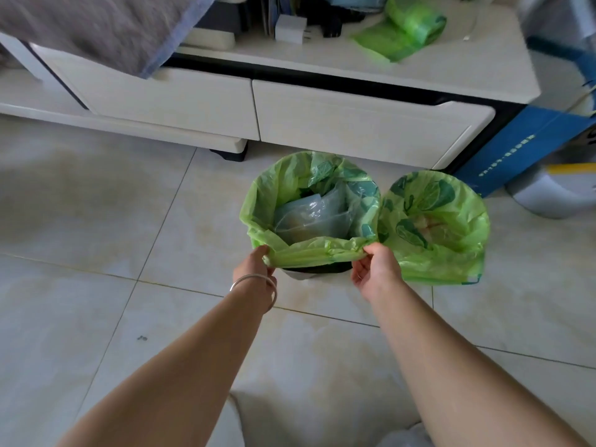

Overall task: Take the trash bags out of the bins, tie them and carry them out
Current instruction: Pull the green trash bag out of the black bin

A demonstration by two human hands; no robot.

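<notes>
Two small bins stand side by side on the tiled floor, each lined with a green trash bag. The left bag [283,188] holds a clear plastic bag [309,217] among its trash. My left hand [254,272] and my right hand [374,269] each pinch the near edge of this left bag, which is lifted off the bin rim [309,273]. A silver bangle sits on my left wrist. The right bag [451,227] still hangs folded over its bin, with trash showing inside.
A cream cabinet with two drawers [354,124] stands just behind the bins. On its top lies a roll of green bags [409,24]. A blue box [522,146] and a white fan base [554,195] are at the right. A grey blanket [96,27] hangs at top left.
</notes>
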